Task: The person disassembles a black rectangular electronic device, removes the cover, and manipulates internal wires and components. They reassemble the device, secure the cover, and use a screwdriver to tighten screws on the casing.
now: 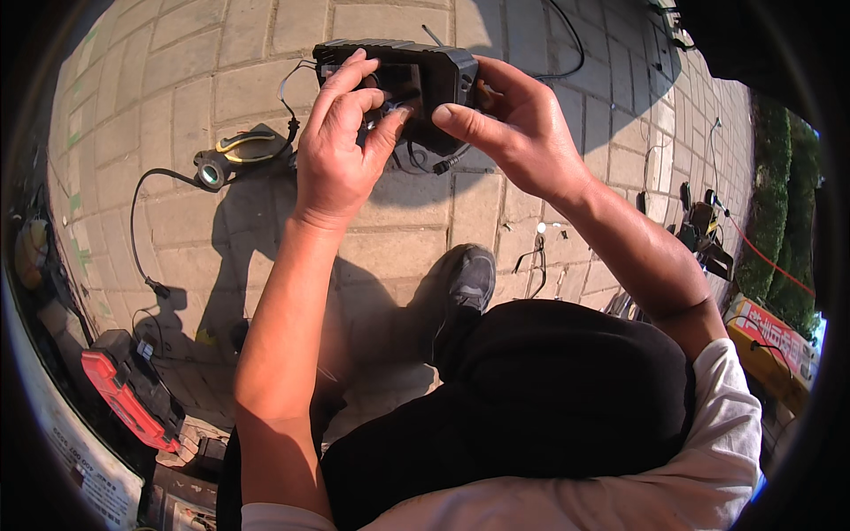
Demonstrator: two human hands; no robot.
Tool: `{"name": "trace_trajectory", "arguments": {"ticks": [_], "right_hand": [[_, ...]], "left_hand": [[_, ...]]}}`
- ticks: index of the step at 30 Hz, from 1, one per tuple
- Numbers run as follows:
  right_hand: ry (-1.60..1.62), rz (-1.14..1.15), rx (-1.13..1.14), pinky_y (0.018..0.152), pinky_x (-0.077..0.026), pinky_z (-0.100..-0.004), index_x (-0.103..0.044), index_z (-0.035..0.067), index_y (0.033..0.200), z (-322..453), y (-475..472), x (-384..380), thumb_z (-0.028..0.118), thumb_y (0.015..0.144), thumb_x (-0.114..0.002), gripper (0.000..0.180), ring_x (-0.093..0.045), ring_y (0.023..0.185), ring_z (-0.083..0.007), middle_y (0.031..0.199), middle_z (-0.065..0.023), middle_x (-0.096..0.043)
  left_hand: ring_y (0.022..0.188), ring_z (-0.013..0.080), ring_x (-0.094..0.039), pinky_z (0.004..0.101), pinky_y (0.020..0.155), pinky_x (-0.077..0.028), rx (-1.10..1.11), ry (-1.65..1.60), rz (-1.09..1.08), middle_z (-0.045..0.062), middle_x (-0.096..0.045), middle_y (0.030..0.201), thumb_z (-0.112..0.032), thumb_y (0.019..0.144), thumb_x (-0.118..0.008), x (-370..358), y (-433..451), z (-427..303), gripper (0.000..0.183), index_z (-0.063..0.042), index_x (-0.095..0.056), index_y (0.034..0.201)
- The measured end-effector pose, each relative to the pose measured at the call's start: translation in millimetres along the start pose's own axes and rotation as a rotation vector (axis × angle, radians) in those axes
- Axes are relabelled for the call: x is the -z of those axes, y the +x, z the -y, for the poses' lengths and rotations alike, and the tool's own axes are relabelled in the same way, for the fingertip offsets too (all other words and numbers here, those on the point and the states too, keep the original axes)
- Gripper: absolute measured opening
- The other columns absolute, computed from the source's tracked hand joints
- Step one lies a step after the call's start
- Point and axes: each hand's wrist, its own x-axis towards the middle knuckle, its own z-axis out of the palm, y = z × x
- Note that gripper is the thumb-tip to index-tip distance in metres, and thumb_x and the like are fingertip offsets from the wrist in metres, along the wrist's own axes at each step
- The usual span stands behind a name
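A black ribbed plastic housing (435,79) is held up in front of me, its open side facing me and thin cables hanging from it. My right hand (518,126) grips its right end, the thumb on the near edge. At the left part of the opening, my left hand (348,126) has its fingertips and thumb pinched together; what lies between them is too dark to tell. A black cable connector (446,164) dangles below the housing. On the paving to the left lie yellow-and-black pliers (247,147) beside a roll of black tape (211,174).
A black cable with a plug (158,288) curves over the paving on the left. Lower left lies a red-and-black tool case (126,398). My shoe (471,275) is below the hands. A yellow-and-red box (770,345) and several tools lie to the right.
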Motion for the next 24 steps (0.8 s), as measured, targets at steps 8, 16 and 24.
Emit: {"name": "trace_trajectory", "arguments": {"ticks": [8,16,24], "right_hand": [[-0.009,0.004,0.017,0.075,-0.054,-0.0280,-0.056,-0.007,0.127,-8.4,0.9,-7.3,0.017,0.088,-0.078,0.051,-0.062,0.090,-0.0123,0.098,-0.0093,-0.067],[-0.061,-0.017,0.045,0.075,-0.053,-0.0280,-0.056,-0.006,0.127,-18.9,3.8,-8.5,0.020,0.086,-0.080,0.054,-0.061,0.089,-0.0129,0.096,-0.0088,-0.067],[-0.191,-0.097,0.083,0.076,-0.052,-0.0343,-0.058,-0.006,0.125,-30.5,3.2,-18.9,0.026,0.079,-0.085,0.062,-0.061,0.087,-0.0205,0.097,-0.0141,-0.063]], "left_hand": [[0.120,0.0357,-0.060,0.0429,0.094,-0.054,0.012,0.057,-0.042,0.015,-0.064,0.120,-0.020,0.082,-0.080,-3.9,-4.6,6.0,0.029,0.001,-0.061,0.091],[0.122,0.0377,-0.057,0.0449,0.099,-0.050,0.057,0.050,-0.044,0.015,-0.063,0.123,-0.006,0.082,-0.077,-8.5,-12.1,7.2,0.022,0.002,-0.061,0.096],[0.121,0.0331,-0.057,0.0397,0.098,-0.050,0.363,-0.150,-0.152,0.017,-0.054,0.134,0.002,0.084,-0.071,-22.6,-30.1,-6.8,0.032,-0.001,-0.063,0.115]]}}
